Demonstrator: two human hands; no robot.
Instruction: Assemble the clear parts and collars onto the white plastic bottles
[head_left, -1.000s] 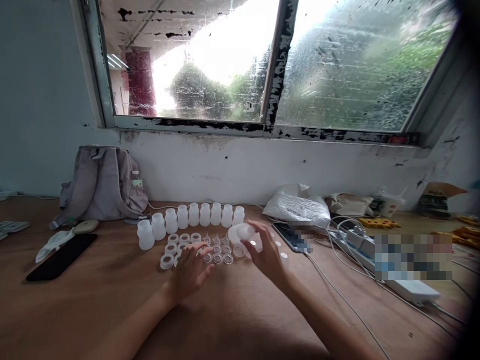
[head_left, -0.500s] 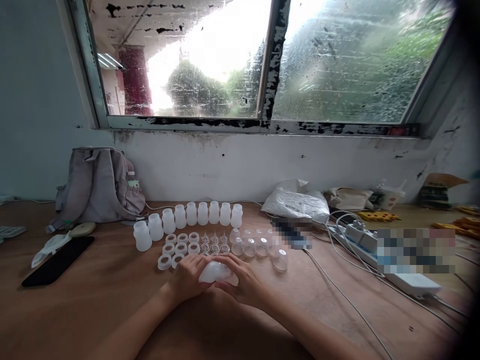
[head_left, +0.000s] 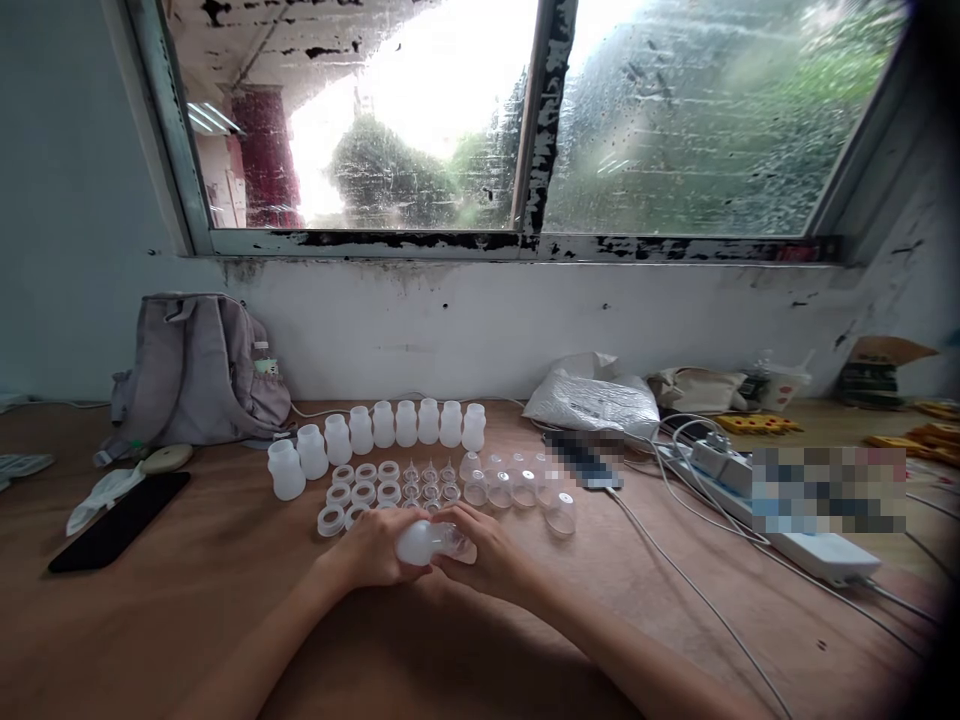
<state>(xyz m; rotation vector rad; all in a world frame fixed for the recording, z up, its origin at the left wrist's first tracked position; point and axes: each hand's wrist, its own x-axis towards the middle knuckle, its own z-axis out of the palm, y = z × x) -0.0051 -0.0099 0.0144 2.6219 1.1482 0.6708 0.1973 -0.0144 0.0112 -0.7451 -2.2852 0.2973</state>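
Here, the left hand [head_left: 375,548] and right hand [head_left: 491,558] are close together, both gripping a cloudy bottle [head_left: 415,543] just in front of the white rings [head_left: 364,502]. If they squeeze too hard, it could pop out and bump the rings.

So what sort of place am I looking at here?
Probably a small workroom or home workspace: white bottles and rings stand in neat groups on a wooden table, beside a backpack and a power strip.
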